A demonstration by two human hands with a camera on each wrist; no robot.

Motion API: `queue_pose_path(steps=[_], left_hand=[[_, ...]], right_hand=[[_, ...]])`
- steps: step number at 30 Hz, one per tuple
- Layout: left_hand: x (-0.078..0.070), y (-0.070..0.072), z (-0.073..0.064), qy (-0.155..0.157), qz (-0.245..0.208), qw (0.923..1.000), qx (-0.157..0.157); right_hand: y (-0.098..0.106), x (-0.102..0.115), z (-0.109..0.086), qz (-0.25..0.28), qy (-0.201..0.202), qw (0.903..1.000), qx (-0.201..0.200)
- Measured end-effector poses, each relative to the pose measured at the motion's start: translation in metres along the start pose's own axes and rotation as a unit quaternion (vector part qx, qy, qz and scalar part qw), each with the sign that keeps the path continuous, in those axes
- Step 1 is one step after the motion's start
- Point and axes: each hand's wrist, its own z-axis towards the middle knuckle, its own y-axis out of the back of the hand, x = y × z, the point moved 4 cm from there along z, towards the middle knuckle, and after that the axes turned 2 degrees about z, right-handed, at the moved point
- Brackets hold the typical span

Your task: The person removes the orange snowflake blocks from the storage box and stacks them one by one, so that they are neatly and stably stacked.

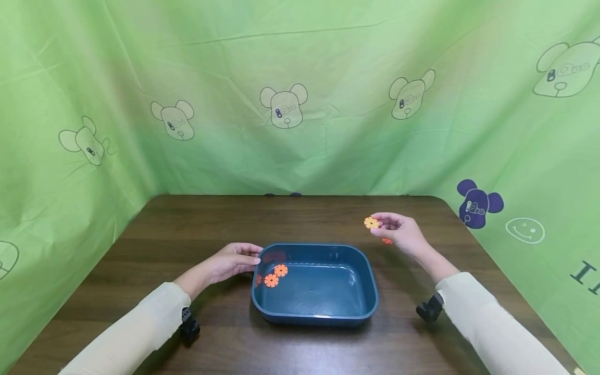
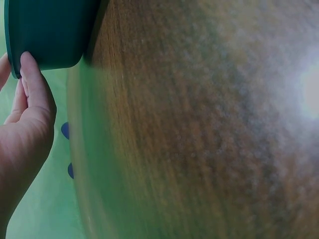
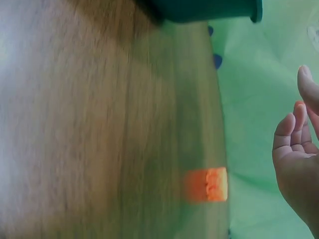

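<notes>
A dark teal rectangular plastic tub [image 1: 315,319] stands on the table, with two orange snowflake discs [image 1: 271,280] lying inside at its left end. My left hand [image 1: 234,263] pinches the tub's left rim between thumb and fingers, also seen in the left wrist view. Beyond the tub's right side, my right hand [image 1: 400,232] pinches a yellow-orange snowflake disc [image 1: 371,223] by its edge, above the table. Below that hand, a small orange stack [image 3: 216,184] sits on the tabletop in the right wrist view; the hand mostly hides it in the head view.
The brown wooden table [image 1: 211,219] has rounded far corners. A green curtain [image 1: 300,156] printed with mouse heads hangs behind it and along both sides. Each wrist carries a small black camera [image 1: 429,308].
</notes>
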Motion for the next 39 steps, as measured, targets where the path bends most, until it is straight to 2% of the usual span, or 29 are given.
queue_pose_path(steps=[8, 16, 20, 32, 39], left_hand=[[0.000, -0.001, 0.000, -0.002, -0.005, 1.0000, 0.001], [-0.001, -0.002, -0.001, 0.000, -0.007, 1.0000, 0.001], [-0.002, -0.002, -0.001, 0.001, -0.009, 1.0000, 0.001], [-0.003, -0.002, -0.001, -0.001, -0.010, 0.9999, 0.002], [-0.003, -0.002, -0.002, 0.002, -0.010, 0.9999, 0.002]], right_hand=[[0.020, -0.019, 0.002, 0.012, -0.013, 0.9995, -0.026], [0.035, -0.040, 0.004, 0.030, -0.040, 0.9985, -0.022], [0.040, -0.049, 0.006, 0.023, -0.046, 0.9984, -0.022], [0.047, -0.067, 0.009, -0.003, -0.085, 0.9964, 0.006], [0.048, -0.071, 0.012, -0.018, -0.097, 0.9948, 0.026]])
